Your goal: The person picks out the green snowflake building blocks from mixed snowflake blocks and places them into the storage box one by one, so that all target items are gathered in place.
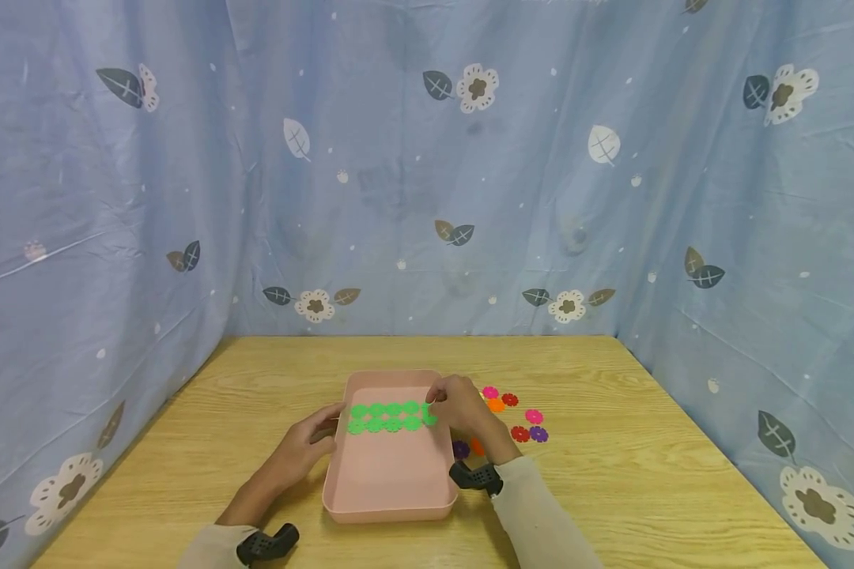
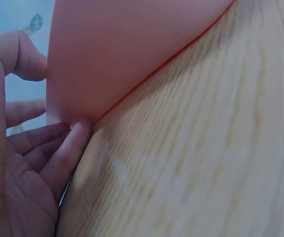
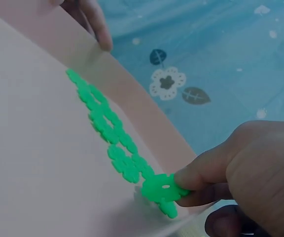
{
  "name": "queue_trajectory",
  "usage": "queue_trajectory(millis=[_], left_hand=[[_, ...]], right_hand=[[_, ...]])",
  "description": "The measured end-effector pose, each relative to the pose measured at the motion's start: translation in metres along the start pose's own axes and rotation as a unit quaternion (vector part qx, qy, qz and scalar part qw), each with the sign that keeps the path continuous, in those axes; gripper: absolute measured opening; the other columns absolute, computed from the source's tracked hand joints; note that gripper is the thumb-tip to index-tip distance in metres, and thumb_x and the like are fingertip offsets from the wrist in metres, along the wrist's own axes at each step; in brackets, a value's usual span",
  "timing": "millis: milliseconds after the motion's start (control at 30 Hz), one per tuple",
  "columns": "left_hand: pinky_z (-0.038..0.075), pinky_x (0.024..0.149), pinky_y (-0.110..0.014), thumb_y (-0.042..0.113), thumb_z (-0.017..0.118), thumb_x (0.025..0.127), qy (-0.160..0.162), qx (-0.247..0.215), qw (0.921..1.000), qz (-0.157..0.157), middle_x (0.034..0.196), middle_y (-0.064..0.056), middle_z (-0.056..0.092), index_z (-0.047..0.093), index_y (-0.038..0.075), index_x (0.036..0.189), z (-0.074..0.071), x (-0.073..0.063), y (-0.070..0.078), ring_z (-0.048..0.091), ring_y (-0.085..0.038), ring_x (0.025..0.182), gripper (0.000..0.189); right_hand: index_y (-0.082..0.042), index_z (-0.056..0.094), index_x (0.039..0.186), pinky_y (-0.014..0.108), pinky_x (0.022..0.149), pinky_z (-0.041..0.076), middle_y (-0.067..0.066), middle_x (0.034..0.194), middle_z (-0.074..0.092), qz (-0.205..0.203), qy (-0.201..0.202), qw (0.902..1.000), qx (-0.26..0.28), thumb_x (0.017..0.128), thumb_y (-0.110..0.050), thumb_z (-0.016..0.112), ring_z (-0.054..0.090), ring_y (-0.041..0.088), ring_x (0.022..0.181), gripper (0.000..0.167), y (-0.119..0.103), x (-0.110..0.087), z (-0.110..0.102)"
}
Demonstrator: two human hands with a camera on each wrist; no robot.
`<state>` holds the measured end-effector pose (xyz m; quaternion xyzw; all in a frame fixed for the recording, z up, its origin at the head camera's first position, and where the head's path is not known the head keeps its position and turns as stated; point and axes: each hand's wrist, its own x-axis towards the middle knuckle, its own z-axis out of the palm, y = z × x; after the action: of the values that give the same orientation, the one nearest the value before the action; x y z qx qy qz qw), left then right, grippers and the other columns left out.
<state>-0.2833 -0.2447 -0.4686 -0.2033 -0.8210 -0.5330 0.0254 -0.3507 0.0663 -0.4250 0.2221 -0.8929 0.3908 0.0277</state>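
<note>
In the head view a shallow pink tray (image 1: 387, 482) lies on the table. Two rows of green flower-shaped plastic discs (image 1: 394, 424) run across its upper half. My right hand (image 1: 462, 407) is over the tray's right side, at the end of the rows. Its thumb and finger pinch a green flower disc (image 3: 159, 187), tilted above another one in the right wrist view. My left hand (image 1: 307, 446) grips the tray's left side. The left wrist view has its fingertips (image 2: 83, 126) on the pink wall, some reaching the rim.
Loose flower discs in other colours lie on the wooden table (image 1: 626, 474) right of the tray: pink (image 1: 534, 416), red (image 1: 519, 434), purple (image 1: 538, 434) and orange (image 1: 496, 405). My right forearm partly covers some. Blue patterned curtains (image 1: 398, 158) surround the table's back and sides.
</note>
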Motion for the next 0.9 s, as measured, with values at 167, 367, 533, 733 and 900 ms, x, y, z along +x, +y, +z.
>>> queue_trajectory(millis=[167, 367, 533, 733, 900], left_hand=[[0.051, 0.1, -0.03, 0.005, 0.054, 0.095, -0.003, -0.001, 1.0, 0.002, 0.143, -0.026, 0.052, 0.038, 0.0, 0.154, -0.0006, -0.0004, -0.0008, 0.054, -0.042, 0.131, 0.062], [0.048, 0.099, -0.02, 0.004, 0.054, 0.095, -0.007, -0.003, 0.9999, 0.011, 0.144, -0.026, 0.051, 0.037, -0.002, 0.154, -0.0023, -0.0017, -0.0022, 0.053, -0.042, 0.131, 0.061], [0.051, 0.1, -0.028, 0.004, 0.053, 0.095, -0.009, -0.004, 0.9999, 0.013, 0.143, -0.027, 0.052, 0.036, -0.002, 0.154, -0.0035, 0.0001, -0.0023, 0.053, -0.043, 0.131, 0.062], [0.052, 0.099, -0.032, 0.004, 0.052, 0.095, -0.012, -0.005, 0.9998, 0.012, 0.143, -0.028, 0.052, 0.036, -0.002, 0.155, -0.0052, 0.0024, -0.0026, 0.054, -0.044, 0.13, 0.062], [0.052, 0.098, -0.033, 0.004, 0.052, 0.095, -0.014, -0.012, 0.9998, 0.006, 0.142, -0.028, 0.052, 0.035, -0.002, 0.155, -0.0053, 0.0031, -0.0023, 0.053, -0.044, 0.131, 0.062]], right_hand=[[-0.002, 0.073, 0.092, 0.031, 0.063, 0.049, 0.0, 0.077, 0.06, -0.011, -0.002, 0.9991, -0.041, 0.09, -0.005, 0.071, 0.052, 0.017, 0.069, 0.004, 0.0022, 0.0016, 0.0028], [-0.008, 0.074, 0.094, 0.033, 0.069, 0.049, -0.002, 0.082, 0.061, -0.013, -0.005, 0.996, -0.089, 0.09, -0.008, 0.073, 0.052, 0.017, 0.074, 0.004, 0.0006, 0.0018, 0.0056], [-0.007, 0.075, 0.091, 0.036, 0.072, 0.052, -0.001, 0.083, 0.064, -0.021, -0.01, 0.9947, -0.1, 0.089, -0.006, 0.07, 0.055, 0.017, 0.075, 0.005, -0.0014, 0.0016, 0.0033], [-0.006, 0.076, 0.091, 0.04, 0.076, 0.055, 0.002, 0.089, 0.069, -0.022, -0.017, 0.9946, -0.1, 0.088, -0.003, 0.07, 0.061, 0.018, 0.081, 0.007, -0.0023, 0.0024, 0.002], [-0.006, 0.075, 0.094, 0.038, 0.074, 0.056, 0.003, 0.089, 0.068, -0.024, -0.027, 0.9938, -0.105, 0.084, 0.0, 0.073, 0.062, 0.018, 0.08, 0.012, -0.0021, 0.0027, 0.0022]])
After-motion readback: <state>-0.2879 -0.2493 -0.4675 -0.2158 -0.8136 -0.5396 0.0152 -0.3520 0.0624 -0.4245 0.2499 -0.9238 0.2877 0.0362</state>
